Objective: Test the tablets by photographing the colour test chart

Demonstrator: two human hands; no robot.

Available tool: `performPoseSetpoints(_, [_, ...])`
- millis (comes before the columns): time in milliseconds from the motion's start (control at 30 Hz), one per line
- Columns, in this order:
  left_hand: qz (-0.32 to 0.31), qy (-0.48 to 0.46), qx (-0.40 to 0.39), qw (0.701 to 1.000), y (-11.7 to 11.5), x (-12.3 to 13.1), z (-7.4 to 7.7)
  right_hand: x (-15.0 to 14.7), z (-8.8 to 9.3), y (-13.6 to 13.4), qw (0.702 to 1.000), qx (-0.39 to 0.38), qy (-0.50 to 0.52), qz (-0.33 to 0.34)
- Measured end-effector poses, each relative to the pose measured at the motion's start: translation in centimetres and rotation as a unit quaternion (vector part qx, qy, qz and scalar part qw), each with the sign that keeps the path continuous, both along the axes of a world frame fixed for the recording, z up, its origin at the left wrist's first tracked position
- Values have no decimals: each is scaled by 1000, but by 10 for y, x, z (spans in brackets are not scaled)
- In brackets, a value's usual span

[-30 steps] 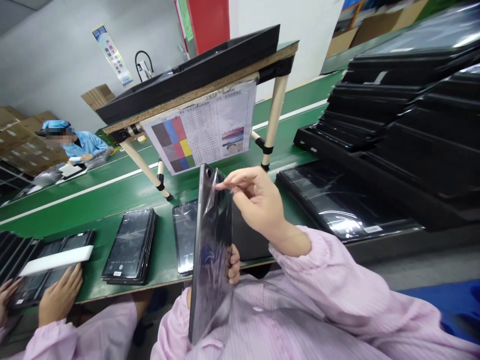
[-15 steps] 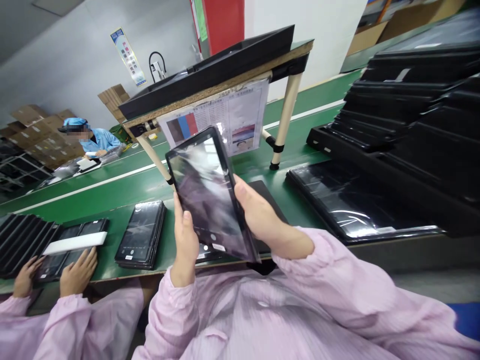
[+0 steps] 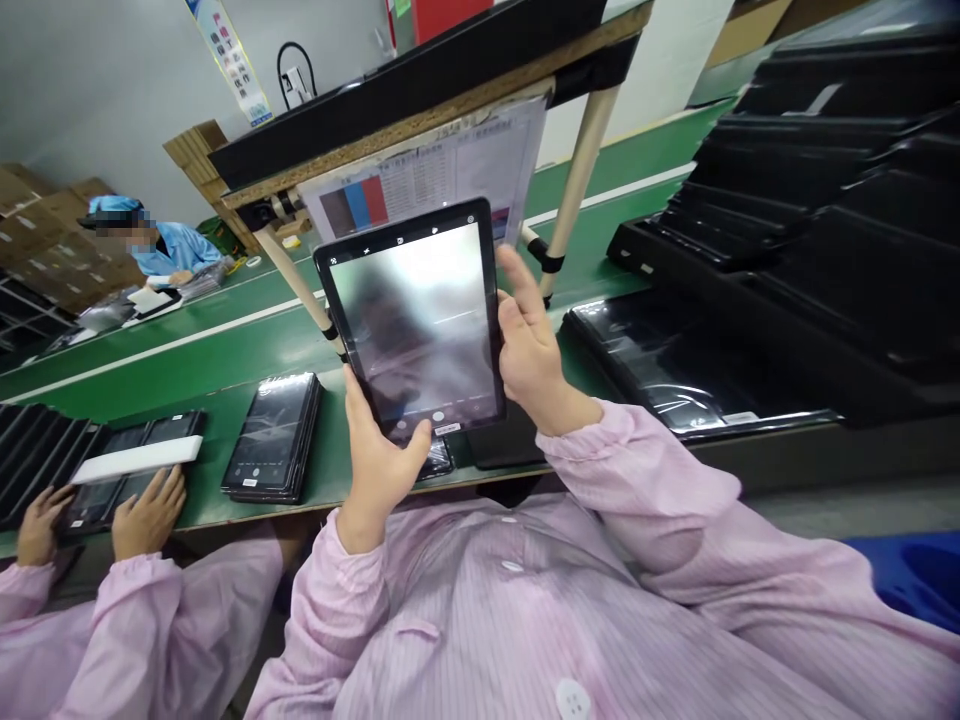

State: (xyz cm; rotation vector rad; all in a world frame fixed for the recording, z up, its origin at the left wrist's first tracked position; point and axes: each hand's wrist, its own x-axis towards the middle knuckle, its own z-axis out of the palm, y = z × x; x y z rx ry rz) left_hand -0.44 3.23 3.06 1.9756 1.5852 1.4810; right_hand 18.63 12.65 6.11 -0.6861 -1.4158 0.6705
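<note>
A black tablet (image 3: pixel 420 330) is held up in front of me, its screen lit with a blurred, camera-like picture and a round white button near the bottom. My left hand (image 3: pixel 382 450) grips its lower left corner, the thumb over the bottom of the front and the other fingers mostly behind. At the right edge is my right hand (image 3: pixel 532 350), with its index finger raised and its other fingers against the tablet's side, partly hidden. Under the tablet, part of another dark device (image 3: pixel 437 458) shows on the green bench.
A stack of tablets (image 3: pixel 271 435) stands left on the green bench (image 3: pixel 202 495). Further left, a co-worker's hands (image 3: pixel 150 515) rest on a tray with a white strip (image 3: pixel 139 459). Black trays (image 3: pixel 810 220) are piled at right. A raised shelf (image 3: pixel 420 120) stands ahead.
The tablet has turned to face me more squarely, and its screen shows a brighter picture. My right index finger has lifted, and my left thumb has moved onto the tablet's lower front.
</note>
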Motion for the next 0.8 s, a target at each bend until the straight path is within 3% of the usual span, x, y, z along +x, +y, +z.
performPoseSetpoints(167, [25,9,-4,1000,-2,6,-3,3,-3,1,999,-43,3,-8])
performPoseSetpoints(333, [30,12,-9,999,-4,7,-4,2,-4,2,996,-31,76,44])
performPoseSetpoints(467, [38,28,-16,999,-5,9,-4,0,-10,4,988,-90,104,70])
performPoseSetpoints(800, [46,12,-4,999,-1,14,-16,3,-9,5,990,-113,70,43])
